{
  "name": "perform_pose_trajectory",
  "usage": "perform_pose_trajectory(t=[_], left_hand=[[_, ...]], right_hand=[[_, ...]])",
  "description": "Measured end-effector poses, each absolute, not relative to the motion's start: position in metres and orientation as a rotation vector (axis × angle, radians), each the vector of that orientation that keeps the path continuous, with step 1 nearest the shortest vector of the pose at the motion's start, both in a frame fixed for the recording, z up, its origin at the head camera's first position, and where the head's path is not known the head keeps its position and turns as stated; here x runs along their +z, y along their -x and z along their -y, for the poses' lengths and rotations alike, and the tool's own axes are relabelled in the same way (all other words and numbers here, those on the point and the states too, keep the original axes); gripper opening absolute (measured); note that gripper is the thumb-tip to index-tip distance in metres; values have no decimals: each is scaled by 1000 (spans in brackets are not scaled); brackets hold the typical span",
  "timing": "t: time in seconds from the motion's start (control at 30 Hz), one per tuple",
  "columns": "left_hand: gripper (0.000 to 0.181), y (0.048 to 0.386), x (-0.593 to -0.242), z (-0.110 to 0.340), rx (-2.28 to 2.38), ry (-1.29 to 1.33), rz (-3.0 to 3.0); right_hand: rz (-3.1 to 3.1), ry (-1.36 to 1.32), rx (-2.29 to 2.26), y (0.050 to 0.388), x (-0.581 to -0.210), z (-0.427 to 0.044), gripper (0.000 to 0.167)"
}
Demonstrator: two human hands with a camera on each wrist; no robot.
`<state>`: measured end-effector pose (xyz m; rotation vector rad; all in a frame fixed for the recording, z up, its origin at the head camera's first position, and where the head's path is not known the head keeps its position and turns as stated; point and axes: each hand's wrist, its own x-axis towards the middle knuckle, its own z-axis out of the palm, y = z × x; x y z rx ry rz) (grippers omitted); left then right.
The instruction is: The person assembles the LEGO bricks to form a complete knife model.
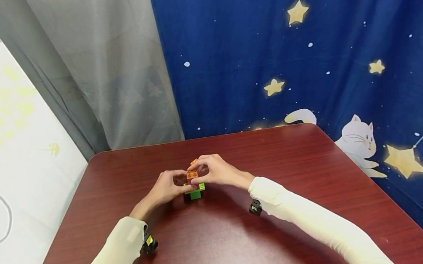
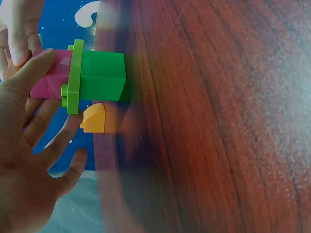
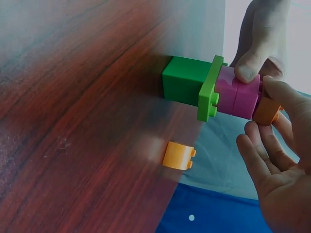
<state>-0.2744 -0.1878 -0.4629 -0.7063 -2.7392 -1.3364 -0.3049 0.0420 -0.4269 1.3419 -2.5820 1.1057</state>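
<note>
On the table stands a small toy-brick stack: a green block [image 3: 187, 80] at the bottom, a light green plate [image 3: 210, 90] with studs across it, then two pink bricks [image 3: 246, 99]. My left hand [image 1: 164, 187] pinches the pink part, its thumb lying against the front face. At the top, my right hand [image 1: 218, 171] pinches an orange brick [image 1: 191, 175] between thumb and fingers. That brick looks slightly tilted on the pink one in the right wrist view; whether it is fully pressed on I cannot tell.
Behind the stack lies a loose yellow-orange brick [image 3: 178, 156] with a curved side. The dark red wooden table [image 1: 217, 245] has rounded far corners. A blue curtain [image 1: 233, 50] and a grey curtain [image 1: 108, 65] hang beyond its far edge.
</note>
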Motion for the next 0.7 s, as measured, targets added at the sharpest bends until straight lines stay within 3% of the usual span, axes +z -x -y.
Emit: perform_pose_trajectory(t=[0.7], left_hand=[[31, 274, -466, 188, -1385, 688, 2703]], right_hand=[[2709, -1319, 796, 306, -418, -41, 41]])
